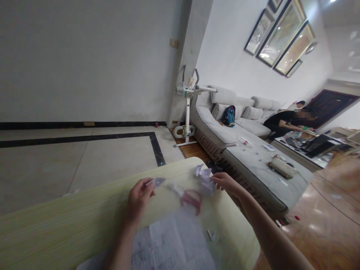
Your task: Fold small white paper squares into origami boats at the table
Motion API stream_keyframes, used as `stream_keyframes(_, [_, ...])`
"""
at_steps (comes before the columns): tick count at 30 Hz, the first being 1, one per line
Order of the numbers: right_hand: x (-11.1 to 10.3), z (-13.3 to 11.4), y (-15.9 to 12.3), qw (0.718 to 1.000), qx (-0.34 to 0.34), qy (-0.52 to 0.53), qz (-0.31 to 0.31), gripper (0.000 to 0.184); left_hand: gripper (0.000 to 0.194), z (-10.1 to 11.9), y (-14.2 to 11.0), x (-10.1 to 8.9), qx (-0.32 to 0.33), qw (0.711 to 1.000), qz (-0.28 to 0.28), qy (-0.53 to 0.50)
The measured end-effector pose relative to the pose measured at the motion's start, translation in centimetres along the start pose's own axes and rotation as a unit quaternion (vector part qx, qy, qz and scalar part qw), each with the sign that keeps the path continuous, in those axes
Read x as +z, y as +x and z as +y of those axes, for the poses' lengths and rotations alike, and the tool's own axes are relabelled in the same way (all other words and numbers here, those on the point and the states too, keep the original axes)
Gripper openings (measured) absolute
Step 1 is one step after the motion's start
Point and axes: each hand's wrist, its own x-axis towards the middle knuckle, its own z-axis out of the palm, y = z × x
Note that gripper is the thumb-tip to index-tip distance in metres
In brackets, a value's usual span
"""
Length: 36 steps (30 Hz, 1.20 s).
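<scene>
Left hand with folded paper

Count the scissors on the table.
1: red-handled scissors on the pale yellow table, between left hand and right hand. The white paper sheets might hide others.

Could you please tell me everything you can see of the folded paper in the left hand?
The folded paper is small and pale, white with a faint lilac cast, and looks like thin, plain paper. Its creased faces narrow to a point. The left hand pinches one end, partly covering it, while the pointed end juts out to the right, over the yellowish table. Blur hides the finer folds.
</scene>
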Motion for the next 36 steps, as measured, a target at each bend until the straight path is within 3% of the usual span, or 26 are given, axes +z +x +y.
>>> stream_keyframes(5, [-0.4,-0.6,-0.7,0.996,-0.016,0.065,0.067,0.034,0.033,0.3,0.0,0.1,-0.007,1.000,0.011,-0.020])
stream_keyframes(7, [-0.6,-1.6,-1.1,0.982,-0.050,0.143,0.109,0.035,0.033,0.2,-0.1,0.1,-0.012,0.999,0.016,-0.025])
stream_keyframes(9, [-0.3,-3.2,-1.5,0.924,-0.102,0.345,0.125,0.032,0.031,0.1,-0.1,0.1,-0.015,0.999,0.021,-0.039])
stream_keyframes(12, [1.3,-6.6,-1.9,0.825,-0.134,0.548,0.031,0.027,0.030,-0.3,-0.1,-0.1,-0.045,0.989,0.016,-0.141])
stream_keyframes(15, [4.4,-10.1,-1.8,0.749,-0.153,0.643,-0.048,0.027,0.031,-0.4,0.1,-0.2,-0.068,0.966,0.007,-0.251])
stream_keyframes(17, [7.1,-12.1,-1.4,0.725,-0.162,0.665,-0.080,0.028,0.028,-0.3,0.2,-0.2,-0.075,0.951,0.000,-0.300])
stream_keyframes(19, [9.8,-13.8,-1.0,0.720,-0.158,0.668,-0.098,0.028,0.024,-0.1,0.2,-0.2,-0.109,0.919,-0.018,-0.379])
stream_keyframes(21, [12.3,-15.0,-0.6,0.732,-0.145,0.658,-0.097,0.029,0.021,0.0,0.2,-0.2,-0.137,0.896,-0.030,-0.420])
stream_keyframes(26, [16.7,-16.4,-0.4,0.752,-0.129,0.640,-0.090,0.033,0.016,0.1,0.1,-0.4,-0.159,0.878,-0.065,-0.447])
stream_keyframes(30, [18.0,-16.7,-0.5,0.757,-0.133,0.634,-0.089,0.036,0.015,0.2,0.2,-0.4,-0.147,0.877,-0.058,-0.454])
stream_keyframes(36, [17.9,-16.8,-0.6,0.754,-0.124,0.640,-0.080,0.035,0.014,-0.2,0.7,-0.4,-0.144,0.862,-0.026,-0.484])
